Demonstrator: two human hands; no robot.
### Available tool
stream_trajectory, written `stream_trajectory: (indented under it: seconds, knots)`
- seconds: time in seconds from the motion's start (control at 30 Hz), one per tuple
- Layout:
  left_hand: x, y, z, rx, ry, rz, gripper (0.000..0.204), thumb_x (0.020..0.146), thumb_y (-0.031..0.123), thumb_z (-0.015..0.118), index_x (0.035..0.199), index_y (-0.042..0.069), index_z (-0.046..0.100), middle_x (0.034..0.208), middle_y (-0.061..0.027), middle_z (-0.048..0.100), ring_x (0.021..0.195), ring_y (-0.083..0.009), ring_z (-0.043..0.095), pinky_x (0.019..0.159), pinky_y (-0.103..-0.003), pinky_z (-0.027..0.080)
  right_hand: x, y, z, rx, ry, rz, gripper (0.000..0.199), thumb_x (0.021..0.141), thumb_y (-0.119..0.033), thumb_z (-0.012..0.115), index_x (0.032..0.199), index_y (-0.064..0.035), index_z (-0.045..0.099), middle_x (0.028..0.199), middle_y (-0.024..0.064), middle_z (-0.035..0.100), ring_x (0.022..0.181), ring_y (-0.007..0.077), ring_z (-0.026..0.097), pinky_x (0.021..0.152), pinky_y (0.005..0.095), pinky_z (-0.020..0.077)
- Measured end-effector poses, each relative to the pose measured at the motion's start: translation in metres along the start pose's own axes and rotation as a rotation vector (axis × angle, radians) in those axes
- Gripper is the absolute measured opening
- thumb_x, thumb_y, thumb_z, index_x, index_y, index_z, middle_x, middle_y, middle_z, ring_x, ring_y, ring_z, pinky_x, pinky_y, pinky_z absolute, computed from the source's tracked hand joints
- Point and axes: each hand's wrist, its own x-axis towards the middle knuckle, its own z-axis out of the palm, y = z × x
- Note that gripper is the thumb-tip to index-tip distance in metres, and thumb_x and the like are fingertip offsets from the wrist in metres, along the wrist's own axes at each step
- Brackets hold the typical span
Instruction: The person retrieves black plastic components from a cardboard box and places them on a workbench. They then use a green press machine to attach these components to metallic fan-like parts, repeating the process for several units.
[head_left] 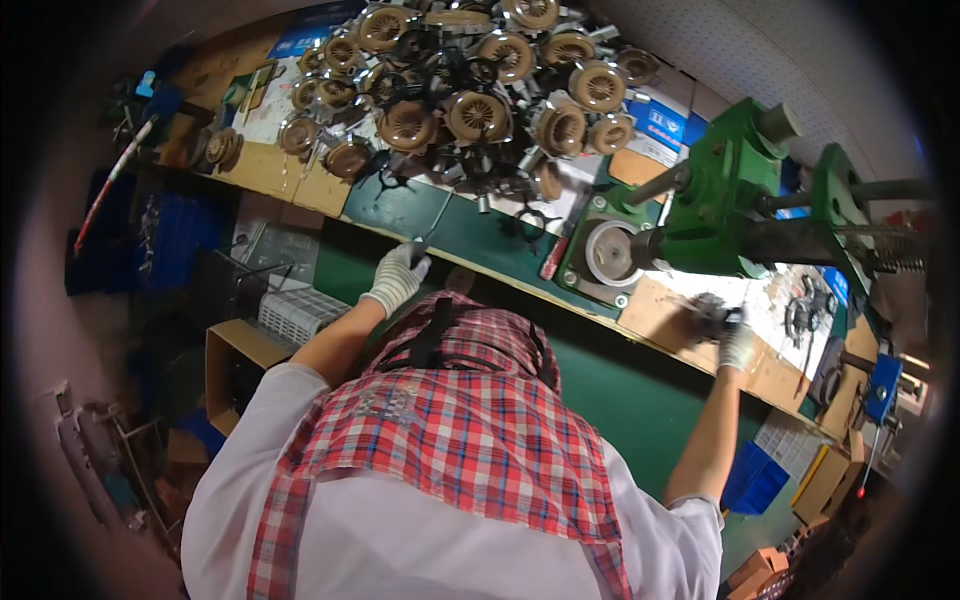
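My left hand [395, 280], in a pale striped glove, is closed round the dark handle of a screwdriver-like tool [436, 222] at the bench's front edge. The tool's thin shaft points away over the green bench top. On the right, my gloved right hand [737, 350] grips a dark metal part [712, 316] low over the board beside the press; blur hides its detail and most of the fingers. A similar dark spoked part [808, 312] lies just beyond, to the right. Another dark ring-shaped part [530, 228] sits between my hands.
A large heap of brown, round finned parts [476, 117] covers the back of the bench. The green press [735, 185] stands right of centre, with a round metal seat [612, 252] at its base. A cardboard box [238, 375] and white crate [300, 310] are at left; a blue bin [755, 478] is lower right.
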Motion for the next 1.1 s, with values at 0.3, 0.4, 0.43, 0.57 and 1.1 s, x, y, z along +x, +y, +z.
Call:
stream_trajectory:
  seconds: [0.3,0.4,0.43,0.57,1.1]
  knots:
    - [0.159,-0.076,-0.132,0.275,0.655,-0.193,0.077,0.07,0.022,0.081,0.133,0.003,0.042,0.136,-0.0215,0.046,0.128,-0.0336,0.042,0.107,-0.042,0.034,-0.043,0.024,0.016,-0.212,0.518,0.06,0.038,0.088,-0.025,0.06,0.123,-0.0093,0.055,0.108,0.0162,0.061,0.093,0.034,0.061,0.079,0.0475,0.0511]
    - [0.206,-0.103,-0.149,0.105,0.298,-0.038,0.069,0.065,0.013,0.082,0.125,-0.001,0.049,0.114,-0.022,0.061,0.106,-0.0366,0.058,0.092,-0.04,0.046,-0.098,-0.027,0.098,0.694,0.19,0.061,0.025,0.089,-0.023,0.059,0.107,-0.005,0.062,0.098,0.0174,0.066,0.088,0.0295,0.064,0.079,0.0401,0.0521]
    - [0.206,-0.122,-0.152,0.072,0.218,-0.01,0.064,0.066,0.01,0.081,0.121,-0.002,0.052,0.109,-0.0212,0.064,0.102,-0.0366,0.061,0.089,-0.04,0.048,-0.138,-0.108,0.09,-0.059,0.083,-0.033,0.021,0.088,-0.023,0.058,0.101,-0.0076,0.065,0.098,0.0183,0.067,0.086,0.0328,0.066,0.079,0.0407,0.0523]
    - [0.211,-0.164,-0.141,-0.064,0.223,0.145,0.04,0.069,0.005,0.075,0.103,0.005,0.055,0.096,-0.0154,0.059,0.092,-0.0333,0.055,0.083,-0.042,0.046,-0.194,-0.25,0.112,0.055,-0.106,-0.36,0.026,0.088,-0.028,0.059,0.102,-0.007,0.065,0.101,0.0159,0.067,0.094,0.0345,0.063,0.083,0.0438,0.0502]
    - [0.141,-0.196,-0.148,0.475,0.241,0.526,0.022,0.067,0.007,0.067,0.087,0.005,0.059,0.097,-0.0149,0.061,0.094,-0.0342,0.058,0.079,-0.045,0.05,-0.167,-0.681,0.167,-0.419,0.269,-1.331,0.027,0.085,-0.013,0.049,0.104,-0.0006,0.063,0.107,0.0137,0.06,0.101,0.0264,0.057,0.088,0.0373,0.0448]
